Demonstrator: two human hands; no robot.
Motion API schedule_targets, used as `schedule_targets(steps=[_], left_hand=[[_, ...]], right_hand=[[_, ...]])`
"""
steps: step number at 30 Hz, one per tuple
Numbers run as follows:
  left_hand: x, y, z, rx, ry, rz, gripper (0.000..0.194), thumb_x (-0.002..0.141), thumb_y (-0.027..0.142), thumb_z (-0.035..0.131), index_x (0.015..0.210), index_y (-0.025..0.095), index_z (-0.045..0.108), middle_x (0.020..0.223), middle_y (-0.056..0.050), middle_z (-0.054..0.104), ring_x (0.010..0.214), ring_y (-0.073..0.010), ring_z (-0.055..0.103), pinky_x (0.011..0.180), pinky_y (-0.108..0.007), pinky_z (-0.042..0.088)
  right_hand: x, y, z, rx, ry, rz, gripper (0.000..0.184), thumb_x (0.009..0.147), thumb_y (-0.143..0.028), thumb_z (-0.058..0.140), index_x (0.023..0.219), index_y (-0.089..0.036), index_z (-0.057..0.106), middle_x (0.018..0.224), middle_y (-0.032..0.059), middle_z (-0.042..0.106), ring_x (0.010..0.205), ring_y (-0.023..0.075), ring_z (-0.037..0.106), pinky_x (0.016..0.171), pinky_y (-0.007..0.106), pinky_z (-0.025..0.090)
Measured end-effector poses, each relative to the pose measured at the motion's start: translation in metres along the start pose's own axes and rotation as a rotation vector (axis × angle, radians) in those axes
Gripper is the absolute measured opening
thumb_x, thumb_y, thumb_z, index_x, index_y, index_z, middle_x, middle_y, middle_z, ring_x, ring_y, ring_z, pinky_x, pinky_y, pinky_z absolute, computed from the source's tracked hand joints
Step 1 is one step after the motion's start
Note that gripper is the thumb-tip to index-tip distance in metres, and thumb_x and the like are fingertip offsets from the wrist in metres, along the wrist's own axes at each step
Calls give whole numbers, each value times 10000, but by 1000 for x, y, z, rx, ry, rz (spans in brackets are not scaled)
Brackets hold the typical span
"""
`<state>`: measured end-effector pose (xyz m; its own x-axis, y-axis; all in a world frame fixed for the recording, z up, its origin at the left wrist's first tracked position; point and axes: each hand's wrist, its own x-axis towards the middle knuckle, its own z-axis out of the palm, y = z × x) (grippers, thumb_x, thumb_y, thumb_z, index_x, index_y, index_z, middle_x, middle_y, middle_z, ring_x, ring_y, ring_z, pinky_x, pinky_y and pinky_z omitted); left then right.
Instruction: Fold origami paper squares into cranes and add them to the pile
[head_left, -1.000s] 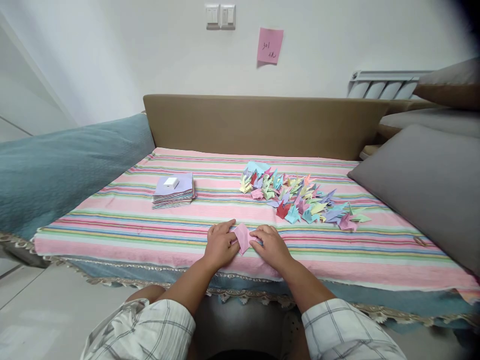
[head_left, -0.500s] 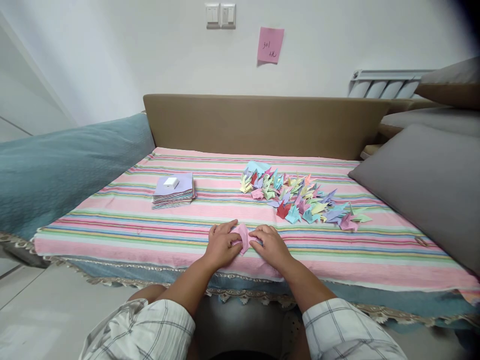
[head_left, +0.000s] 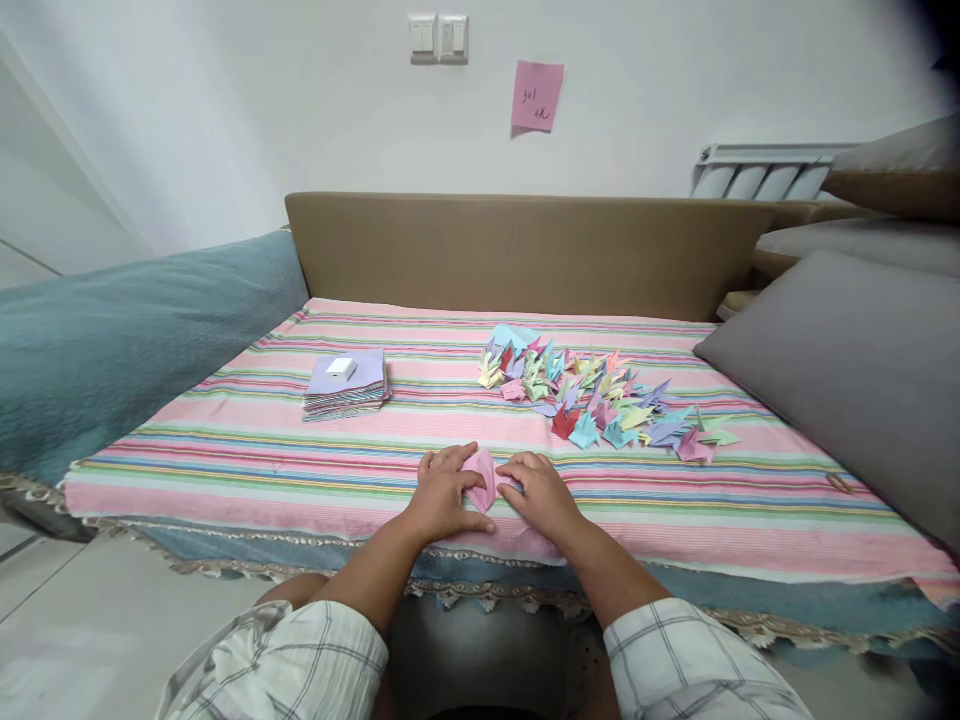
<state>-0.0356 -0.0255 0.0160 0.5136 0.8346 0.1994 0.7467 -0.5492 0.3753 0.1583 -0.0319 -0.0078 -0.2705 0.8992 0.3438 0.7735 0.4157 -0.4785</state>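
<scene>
A small sheet of pink origami paper (head_left: 484,492), folded into a diamond shape, lies on the striped cloth in front of me. My left hand (head_left: 444,492) holds its left side down, a finger across the paper and the thumb spread toward the near edge. At the right corner, my right hand (head_left: 541,492) has its thumb and index finger close together on the paper's edge. The fingertips partly cover the folds. Beyond my hands is a pile of folded paper cranes (head_left: 600,385) in many colours.
A stack of paper sheets (head_left: 367,368) with a small white box (head_left: 341,369) on top stands to the left. The striped cloth (head_left: 247,440) covers the seat. Grey cushions (head_left: 847,370) rise at the right, a brown backrest (head_left: 525,250) behind.
My left thumb has moved off the paper toward the near edge, and more of the pink diamond shows. My right hand has hardly moved. The view has shifted slightly.
</scene>
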Motion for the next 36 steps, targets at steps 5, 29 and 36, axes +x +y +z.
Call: schedule_targets(steps=[5, 29, 36], left_hand=[[1, -2, 1, -10, 85, -5, 296, 577, 484, 739, 777, 268, 710, 1376, -51, 429, 1218, -314, 387, 982, -507, 286], [8, -5, 11, 52, 157, 159, 518, 652, 620, 612, 1008, 248, 673, 1284, -115, 513, 1156, -305, 457, 968, -471, 344], [7, -5, 10, 55, 124, 165, 594, 572, 687, 618, 948, 230, 675, 1312, -125, 484, 1169, -320, 437, 973, -477, 325]], right_hand=[[0, 0, 0, -9, 1, -10, 229, 780, -250, 606, 1003, -224, 655, 969, 59, 602, 933, 202, 508, 847, 348, 408], [0, 0, -1, -7, 32, -22, 131, 756, -198, 620, 880, -201, 662, 910, 50, 612, 884, 197, 509, 821, 321, 411], [0, -1, 0, 82, 32, -29, 184, 756, -187, 622, 930, -225, 668, 920, 36, 639, 908, 188, 545, 844, 326, 414]])
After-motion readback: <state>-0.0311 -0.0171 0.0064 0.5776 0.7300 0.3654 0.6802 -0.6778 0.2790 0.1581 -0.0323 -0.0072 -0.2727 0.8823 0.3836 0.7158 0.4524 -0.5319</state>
